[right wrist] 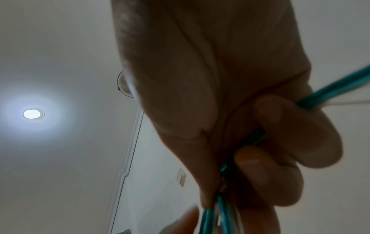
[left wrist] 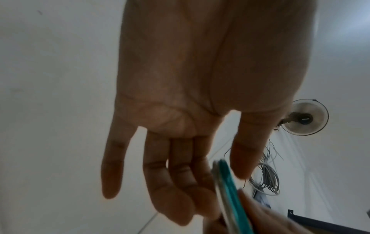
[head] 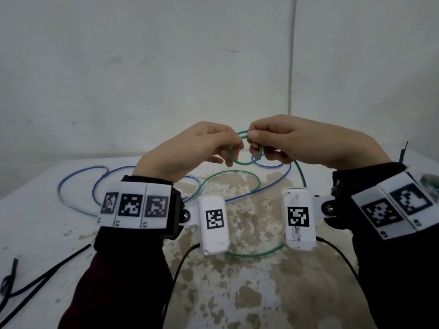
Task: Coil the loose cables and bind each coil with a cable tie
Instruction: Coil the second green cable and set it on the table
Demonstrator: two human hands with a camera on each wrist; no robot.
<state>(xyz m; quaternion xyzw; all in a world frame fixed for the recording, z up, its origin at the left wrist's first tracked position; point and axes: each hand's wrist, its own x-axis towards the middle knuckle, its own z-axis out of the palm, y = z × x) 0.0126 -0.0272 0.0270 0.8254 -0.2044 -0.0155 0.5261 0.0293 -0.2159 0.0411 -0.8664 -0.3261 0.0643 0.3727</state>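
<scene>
Both hands are raised above the table (head: 35, 222), and between them hangs a small coil of green cable (head: 244, 163). My left hand (head: 234, 148) pinches the coil's left side between thumb and forefinger, its other fingers (left wrist: 180, 182) fairly straight. The right hand (head: 255, 141) grips the coil's top right with curled fingers (right wrist: 280, 166). In the wrist views the green cable (left wrist: 228, 186) runs between the left thumb and forefinger and leaves the right fist (right wrist: 336, 88). Its loose tail (head: 234, 173) loops over the table toward me.
A loose blue cable (head: 60, 186) lies in wide loops on the table's left and far side, crossing the green tail. Black cable ties (head: 42, 275) lie at the near left edge, and another black tie (head: 403, 150) stands at the far right. A white wall rises behind the table.
</scene>
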